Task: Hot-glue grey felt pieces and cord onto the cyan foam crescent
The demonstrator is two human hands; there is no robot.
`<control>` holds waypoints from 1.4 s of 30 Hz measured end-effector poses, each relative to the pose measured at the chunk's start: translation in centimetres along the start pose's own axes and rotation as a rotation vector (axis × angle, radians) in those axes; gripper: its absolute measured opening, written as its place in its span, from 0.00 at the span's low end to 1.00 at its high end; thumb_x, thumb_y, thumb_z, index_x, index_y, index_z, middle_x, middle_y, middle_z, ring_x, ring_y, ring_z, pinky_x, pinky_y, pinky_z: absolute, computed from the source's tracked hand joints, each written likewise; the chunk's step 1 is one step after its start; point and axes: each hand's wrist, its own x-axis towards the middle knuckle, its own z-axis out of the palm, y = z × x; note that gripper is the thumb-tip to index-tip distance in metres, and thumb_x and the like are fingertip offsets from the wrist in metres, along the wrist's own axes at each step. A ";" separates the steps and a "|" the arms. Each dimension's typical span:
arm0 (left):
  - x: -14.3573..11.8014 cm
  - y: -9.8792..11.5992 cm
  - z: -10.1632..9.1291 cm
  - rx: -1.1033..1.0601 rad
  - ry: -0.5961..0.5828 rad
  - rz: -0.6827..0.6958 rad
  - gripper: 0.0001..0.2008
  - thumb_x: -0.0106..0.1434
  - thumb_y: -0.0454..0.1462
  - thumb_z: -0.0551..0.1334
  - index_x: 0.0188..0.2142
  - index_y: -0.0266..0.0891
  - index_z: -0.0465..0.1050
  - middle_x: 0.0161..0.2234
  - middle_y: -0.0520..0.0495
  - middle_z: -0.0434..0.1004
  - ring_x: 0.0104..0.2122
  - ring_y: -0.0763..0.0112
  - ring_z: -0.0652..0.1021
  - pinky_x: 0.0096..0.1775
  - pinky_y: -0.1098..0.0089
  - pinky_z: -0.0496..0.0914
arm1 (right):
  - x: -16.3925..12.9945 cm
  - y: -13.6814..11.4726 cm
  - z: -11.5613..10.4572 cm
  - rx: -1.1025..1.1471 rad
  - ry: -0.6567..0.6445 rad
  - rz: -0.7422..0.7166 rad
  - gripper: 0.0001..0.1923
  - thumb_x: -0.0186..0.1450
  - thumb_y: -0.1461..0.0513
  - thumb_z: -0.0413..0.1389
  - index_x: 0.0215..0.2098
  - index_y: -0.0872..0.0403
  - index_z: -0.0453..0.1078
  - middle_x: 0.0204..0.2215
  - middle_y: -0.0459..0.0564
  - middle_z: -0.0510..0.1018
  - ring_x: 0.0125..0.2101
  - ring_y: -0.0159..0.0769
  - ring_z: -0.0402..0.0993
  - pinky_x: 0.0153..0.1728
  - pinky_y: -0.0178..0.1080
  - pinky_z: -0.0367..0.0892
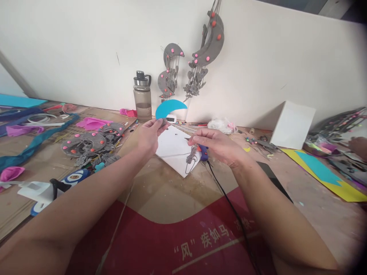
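Observation:
My left hand (150,135) pinches a bright blue crescent-moon cutout (172,107) by its lower left end, holding it up above the table. My right hand (213,143) is closed with thumb and fingertips together at something small and dark that I cannot make out. Just below its fingers is a blue glue gun (203,152) with orange parts and a black cord (219,181) running toward me. Grey string (190,157) lies beside the gun, over a white board (172,147) on the table.
A water bottle (142,97) stands by the white wall, where grey moon hangings (215,42) dangle. More grey moon pieces (84,143) lie at left, near pink cloth (93,123). At right are yellow sheet (349,193), a leaning white panel (293,124) and another person's hand (358,147).

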 end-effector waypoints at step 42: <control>4.9 -0.8 -4.1 -0.032 0.226 0.111 0.06 0.53 0.31 0.66 0.25 0.35 0.69 0.27 0.51 0.76 0.31 0.77 0.77 0.46 0.67 0.74 | -3.9 -3.0 -1.4 0.004 -0.831 -0.015 0.24 0.56 0.48 0.64 0.42 0.58 0.76 0.36 0.57 0.82 0.33 0.39 0.80 0.33 0.38 0.72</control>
